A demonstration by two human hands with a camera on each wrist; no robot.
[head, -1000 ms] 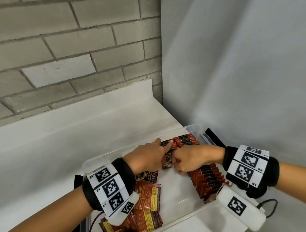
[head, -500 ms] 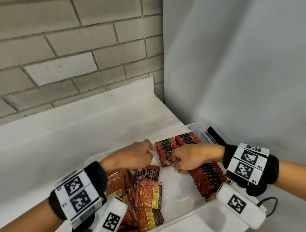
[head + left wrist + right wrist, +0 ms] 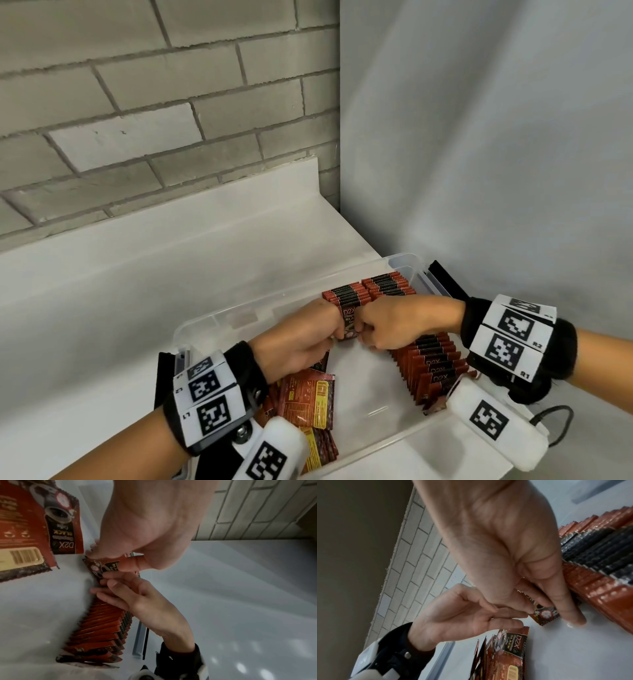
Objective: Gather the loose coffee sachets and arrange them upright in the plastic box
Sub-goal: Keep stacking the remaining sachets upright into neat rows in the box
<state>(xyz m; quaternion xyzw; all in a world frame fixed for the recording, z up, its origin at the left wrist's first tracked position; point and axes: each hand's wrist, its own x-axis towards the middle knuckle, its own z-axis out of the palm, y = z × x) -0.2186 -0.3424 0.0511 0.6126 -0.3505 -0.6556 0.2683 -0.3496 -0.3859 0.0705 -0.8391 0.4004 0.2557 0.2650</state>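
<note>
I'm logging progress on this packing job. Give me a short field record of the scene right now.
box: clear plastic box on a white counter
upright sachets: two rows at the far end, one row along the right side
loose sachets: pile at the near left, lying flat
left hand: holds the front sachet
right hand: holds the same sachet

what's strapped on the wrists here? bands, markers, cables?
Both hands are bare. The left hand has a black wrist band wrapped in white plates with square black-and-white fiducial tags labelled L1 upward, plus a white camera block bearing its own tag. The right hand wears the same kit, tags R1 and R2, with a thin black cable looping off its white block.
</note>
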